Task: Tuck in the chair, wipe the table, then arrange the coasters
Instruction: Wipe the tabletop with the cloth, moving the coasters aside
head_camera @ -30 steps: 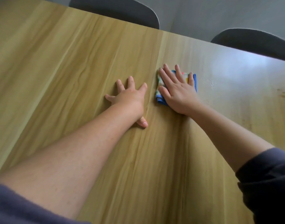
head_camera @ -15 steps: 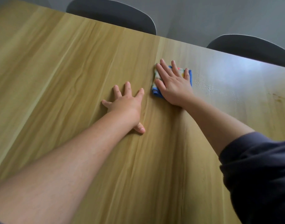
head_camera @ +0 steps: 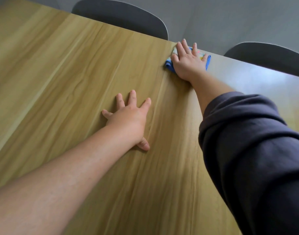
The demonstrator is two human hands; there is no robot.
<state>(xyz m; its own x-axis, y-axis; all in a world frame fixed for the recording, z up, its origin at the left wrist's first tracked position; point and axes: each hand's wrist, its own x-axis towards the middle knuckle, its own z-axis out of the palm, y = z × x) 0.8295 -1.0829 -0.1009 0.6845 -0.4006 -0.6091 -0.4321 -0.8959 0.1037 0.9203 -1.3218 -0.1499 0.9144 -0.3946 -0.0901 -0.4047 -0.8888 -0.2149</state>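
The smooth wood-grain surface shines pale at its far right. Two dark, rounded chairs stand just beyond its far edge. The left hand lies spread flat mid-surface. The right hand, fingers straight, presses a blue-edged cloth, seemingly folded and mostly hidden, at that far edge.

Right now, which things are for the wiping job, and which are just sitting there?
Used for wiping:
wooden table
folded cloth, at its far edge
right hand, pressing flat on the cloth
left hand, resting flat on the table

Just sitting there:
left dark chair
right dark chair
Both stand beyond the far edge.
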